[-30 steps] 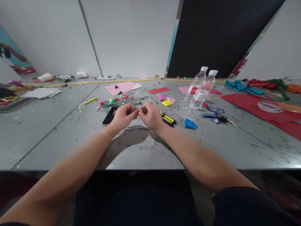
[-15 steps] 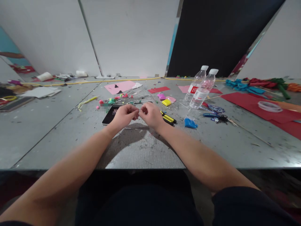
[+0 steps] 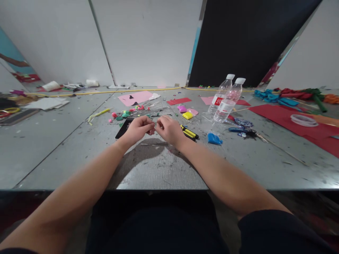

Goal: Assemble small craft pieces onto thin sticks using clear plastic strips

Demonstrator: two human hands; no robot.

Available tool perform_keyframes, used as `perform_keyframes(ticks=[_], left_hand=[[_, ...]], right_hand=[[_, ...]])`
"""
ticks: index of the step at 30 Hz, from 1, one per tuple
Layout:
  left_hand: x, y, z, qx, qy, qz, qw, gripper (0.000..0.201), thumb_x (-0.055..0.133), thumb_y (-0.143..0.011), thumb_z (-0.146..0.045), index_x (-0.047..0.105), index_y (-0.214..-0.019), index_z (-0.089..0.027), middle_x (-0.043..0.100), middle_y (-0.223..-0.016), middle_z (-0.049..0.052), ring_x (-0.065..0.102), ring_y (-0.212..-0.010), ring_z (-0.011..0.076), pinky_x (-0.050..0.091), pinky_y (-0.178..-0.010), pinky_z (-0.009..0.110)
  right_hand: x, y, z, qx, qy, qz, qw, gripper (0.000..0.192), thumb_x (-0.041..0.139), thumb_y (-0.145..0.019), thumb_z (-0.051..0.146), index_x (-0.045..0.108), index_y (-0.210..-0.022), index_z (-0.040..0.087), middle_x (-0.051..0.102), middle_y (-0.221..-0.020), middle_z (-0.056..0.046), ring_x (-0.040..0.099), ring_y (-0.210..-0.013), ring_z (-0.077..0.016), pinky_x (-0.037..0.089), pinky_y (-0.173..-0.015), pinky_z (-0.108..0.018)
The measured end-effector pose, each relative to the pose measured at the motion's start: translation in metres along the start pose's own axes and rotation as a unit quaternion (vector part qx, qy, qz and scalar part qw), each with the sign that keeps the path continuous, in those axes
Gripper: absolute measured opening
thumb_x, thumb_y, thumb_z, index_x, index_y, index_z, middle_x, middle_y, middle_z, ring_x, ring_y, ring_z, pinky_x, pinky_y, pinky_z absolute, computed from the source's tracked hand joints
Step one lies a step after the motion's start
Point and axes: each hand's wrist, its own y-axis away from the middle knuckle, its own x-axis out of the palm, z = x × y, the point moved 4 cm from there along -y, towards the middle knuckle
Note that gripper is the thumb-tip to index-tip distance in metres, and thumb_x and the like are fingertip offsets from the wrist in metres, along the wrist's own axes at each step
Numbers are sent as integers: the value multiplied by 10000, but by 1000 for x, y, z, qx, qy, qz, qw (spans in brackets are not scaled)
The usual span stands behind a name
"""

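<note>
My left hand point(image 3: 139, 128) and my right hand point(image 3: 169, 131) meet fingertip to fingertip above the table, both with curled, pinching fingers. Whatever is between them is too small or hidden to make out. Partly under my left hand lies a black phone point(image 3: 122, 131). A thin metal rod point(image 3: 153, 144) rests on the table just below the hands. Beside my right hand is a yellow and black box cutter point(image 3: 190, 132). Farther right sits a small blue packet point(image 3: 214, 138), and beyond the hands lie a yellow packet point(image 3: 187, 115) and a purple packet point(image 3: 182, 108).
Two clear plastic bottles point(image 3: 225, 106) stand right of centre. Blue-handled pliers point(image 3: 242, 131) and a red sheet point(image 3: 275, 118) lie farther right. Small pink and green clay pieces point(image 3: 125, 114) are scattered beyond my left hand. A yellow cord point(image 3: 100, 92) runs along the back.
My hands stay almost in place, fingertips together. My left hand has shifted slightly left and down, and my right fingers have curled over a little more.
</note>
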Motion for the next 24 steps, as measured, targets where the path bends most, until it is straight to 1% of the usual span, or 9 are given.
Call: perform_keyframes(ticks=[3, 5, 9, 12, 17, 20, 24], left_hand=[[-3, -1, 3, -21, 27, -8, 999, 176, 780, -713, -268, 634, -721, -169, 642, -613, 5, 616, -573, 114, 529, -606, 268], [-3, -2, 6, -45, 46, -2, 998, 199, 798, -707, -292, 646, -736, -167, 652, -652, 14, 624, -596, 116, 534, -618, 270], [-4, -4, 15, -100, 93, 32, 990, 299, 817, -723, -393, 638, -684, -157, 647, -682, 25, 608, -599, 102, 526, -620, 257], [-8, -4, 20, -130, 99, 42, 986, 340, 843, -703, -423, 643, -675, -149, 642, -688, 27, 606, -624, 107, 512, -625, 250], [-10, -2, 26, -184, 121, 78, 972, 293, 842, -724, -387, 689, -757, -138, 639, -728, 30, 592, -658, 109, 492, -656, 260], [-10, -2, 24, -191, 161, 85, 965, 285, 856, -710, -344, 670, -748, -131, 618, -735, 18, 581, -680, 107, 485, -678, 266], [-9, 0, 22, -203, 209, 87, 953, 288, 876, -691, -294, 656, -774, -127, 609, -762, 14, 587, -728, 117, 478, -685, 269]], right_hand=[[-1, -1, -2, 18, 0, -4, 1000, 109, 521, -926, 221, 578, -835, 202, 644, -861, -81, 561, -816, -219, 381, -731, -325], [-3, -1, -1, 16, 8, 4, 1000, 113, 527, -929, 215, 595, -841, 197, 646, -867, -83, 561, -820, -219, 377, -731, -324], [-6, -1, 6, -34, 25, 41, 998, 159, 504, -971, 209, 624, -868, 192, 658, -906, -86, 560, -849, -217, 368, -734, -321], [-7, 0, 9, -70, 48, 61, 995, 210, 464, -1011, 217, 645, -913, 178, 668, -957, -101, 565, -895, -224, 380, -755, -326], [-5, -1, 8, -114, 60, 63, 990, 283, 415, -1048, 253, 666, -955, 162, 671, -985, -118, 558, -957, -240, 413, -814, -344], [-5, -2, 4, -126, 39, 52, 990, 301, 409, -1057, 285, 675, -977, 169, 667, -977, -116, 555, -950, -241, 424, -856, -361], [-6, -2, -2, -123, 13, 37, 992, 293, 415, -1054, 279, 682, -1011, 164, 670, -996, -126, 562, -956, -246, 428, -877, -372]])
